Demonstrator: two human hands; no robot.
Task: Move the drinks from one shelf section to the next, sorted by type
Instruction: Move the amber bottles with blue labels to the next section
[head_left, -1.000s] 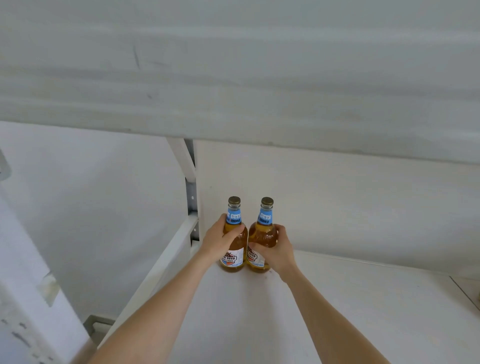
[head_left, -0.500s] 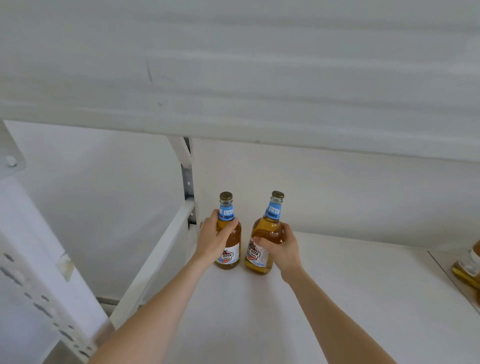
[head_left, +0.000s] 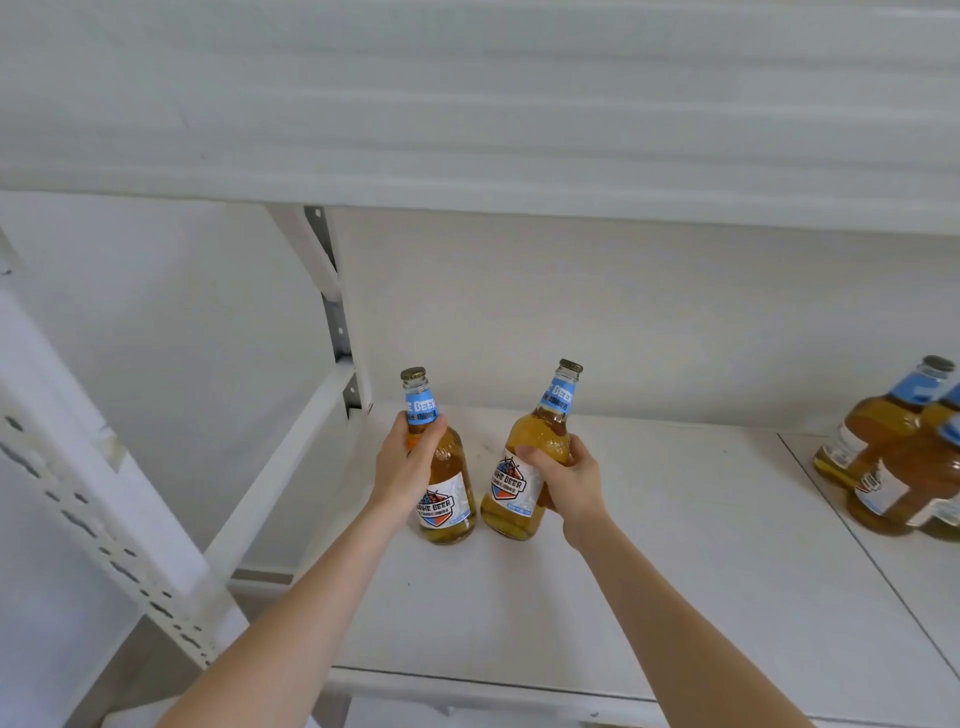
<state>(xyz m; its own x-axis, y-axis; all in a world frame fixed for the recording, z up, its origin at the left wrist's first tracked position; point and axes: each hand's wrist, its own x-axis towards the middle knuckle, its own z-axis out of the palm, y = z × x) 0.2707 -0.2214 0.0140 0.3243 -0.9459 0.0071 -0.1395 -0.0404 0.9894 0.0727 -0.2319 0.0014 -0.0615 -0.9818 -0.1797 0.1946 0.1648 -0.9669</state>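
Observation:
Two amber beer bottles with blue neck labels are at the left end of the white shelf board (head_left: 649, 571). My left hand (head_left: 408, 470) grips the left bottle (head_left: 448, 488) round its shoulder; it looks upright, its base at the board. My right hand (head_left: 563, 480) grips the right bottle (head_left: 524, 467) round its body, and this one leans to the right with its base at or just above the board. The two bottles stand a little apart.
Several more beer bottles (head_left: 893, 457) of the same kind stand on the adjoining shelf section at the right edge. A white shelf board (head_left: 467, 130) hangs overhead. A perforated upright post (head_left: 337, 322) and a side rail (head_left: 275, 467) bound the left end.
Both bottles have come forward from the back corner and parted. The right bottle now tilts right. The view has swung right, bringing the bottles on the adjoining section into sight.

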